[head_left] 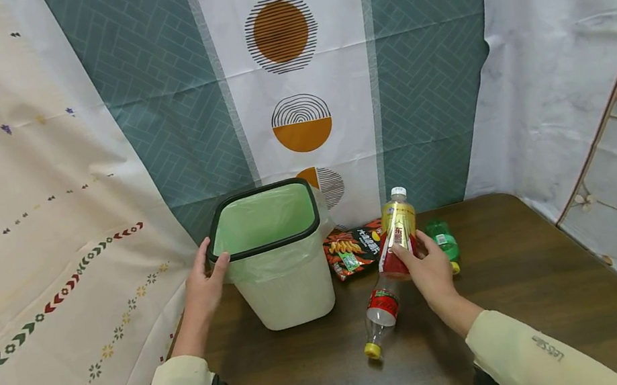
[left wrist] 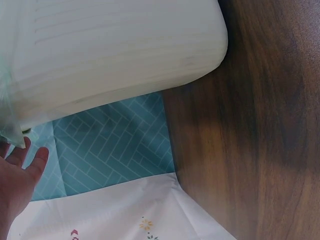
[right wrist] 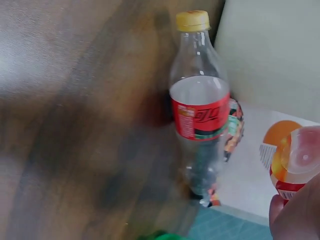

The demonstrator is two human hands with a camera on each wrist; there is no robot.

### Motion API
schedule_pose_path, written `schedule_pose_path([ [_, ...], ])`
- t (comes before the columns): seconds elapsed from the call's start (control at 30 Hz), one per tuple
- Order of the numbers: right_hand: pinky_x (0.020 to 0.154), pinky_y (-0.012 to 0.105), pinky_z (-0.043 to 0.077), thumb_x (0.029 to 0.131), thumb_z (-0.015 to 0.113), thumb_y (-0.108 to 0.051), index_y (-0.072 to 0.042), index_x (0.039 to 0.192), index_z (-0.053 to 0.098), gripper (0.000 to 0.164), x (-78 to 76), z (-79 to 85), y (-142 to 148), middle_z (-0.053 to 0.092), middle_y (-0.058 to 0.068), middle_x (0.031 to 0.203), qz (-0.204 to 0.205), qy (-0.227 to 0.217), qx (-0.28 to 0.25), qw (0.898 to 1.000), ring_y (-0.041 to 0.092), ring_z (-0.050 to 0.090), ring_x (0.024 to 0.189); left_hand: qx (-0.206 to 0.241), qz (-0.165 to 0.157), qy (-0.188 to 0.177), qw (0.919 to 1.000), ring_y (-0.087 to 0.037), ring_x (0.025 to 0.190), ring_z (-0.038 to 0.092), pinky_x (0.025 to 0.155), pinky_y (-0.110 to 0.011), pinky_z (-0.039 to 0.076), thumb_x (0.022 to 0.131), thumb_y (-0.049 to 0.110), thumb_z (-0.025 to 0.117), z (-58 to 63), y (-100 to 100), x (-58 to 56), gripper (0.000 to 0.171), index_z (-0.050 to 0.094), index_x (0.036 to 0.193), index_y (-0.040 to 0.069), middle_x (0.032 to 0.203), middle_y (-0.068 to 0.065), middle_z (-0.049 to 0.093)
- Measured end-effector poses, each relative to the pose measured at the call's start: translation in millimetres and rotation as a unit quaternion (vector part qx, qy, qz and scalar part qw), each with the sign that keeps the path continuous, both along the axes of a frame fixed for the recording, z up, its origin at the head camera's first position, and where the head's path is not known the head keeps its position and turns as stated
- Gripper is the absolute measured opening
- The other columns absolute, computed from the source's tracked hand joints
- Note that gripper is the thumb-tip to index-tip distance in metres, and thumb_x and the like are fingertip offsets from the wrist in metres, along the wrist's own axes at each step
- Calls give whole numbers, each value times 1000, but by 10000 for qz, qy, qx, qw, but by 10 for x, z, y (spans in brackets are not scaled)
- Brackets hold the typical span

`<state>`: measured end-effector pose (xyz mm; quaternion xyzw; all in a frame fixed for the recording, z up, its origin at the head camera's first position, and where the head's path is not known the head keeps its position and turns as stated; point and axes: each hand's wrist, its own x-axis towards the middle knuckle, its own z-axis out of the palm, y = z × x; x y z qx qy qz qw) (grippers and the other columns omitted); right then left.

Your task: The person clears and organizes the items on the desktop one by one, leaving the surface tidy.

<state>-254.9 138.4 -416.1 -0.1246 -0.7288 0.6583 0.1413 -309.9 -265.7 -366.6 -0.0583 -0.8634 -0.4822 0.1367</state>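
Observation:
My right hand (head_left: pixel 430 271) grips a plastic bottle (head_left: pixel 398 225) with a white cap and a yellow and red label, held nearly upright above the table. In the right wrist view the bottle's base (right wrist: pixel 305 155) faces the camera. Below it a clear bottle (head_left: pixel 382 309) with a red label and yellow cap lies on its side. My left hand (head_left: pixel 204 295) is at the near left corner of a white bin (head_left: pixel 289 298), fingers fairly straight and spread against its lined rim. The left wrist view shows two fingertips (left wrist: pixel 39 162) beside the bag edge.
A green bottle (head_left: pixel 442 239) with a yellow cap lies to the right, behind my right hand. Between bin and held bottle is a dark snack packet (head_left: pixel 351 250). The brown wooden table (head_left: pixel 519 280) ends against hanging cloths (head_left: pixel 434 62) at back and sides.

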Motion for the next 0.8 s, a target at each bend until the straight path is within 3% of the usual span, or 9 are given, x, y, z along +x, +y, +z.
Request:
schedule_pose_path([
  [0.5,99,45,48,92,71,-40,-15,153,39,73,-137,317,-145,52,11,142,234,659,344,9970,27,52,125,-25,4,-106,9999,-33,146,24,114,-52,27,100,53,49,11,-6,11,73,17,161,26,162,-16,19],
  [0.8,93,46,52,90,73,-42,-17,151,43,72,-229,659,-287,54,7,140,363,1174,458,9914,24,53,121,23,-18,-151,9999,-33,146,26,113,-53,29,100,53,49,24,-4,10,74,17,161,26,163,-15,18],
])
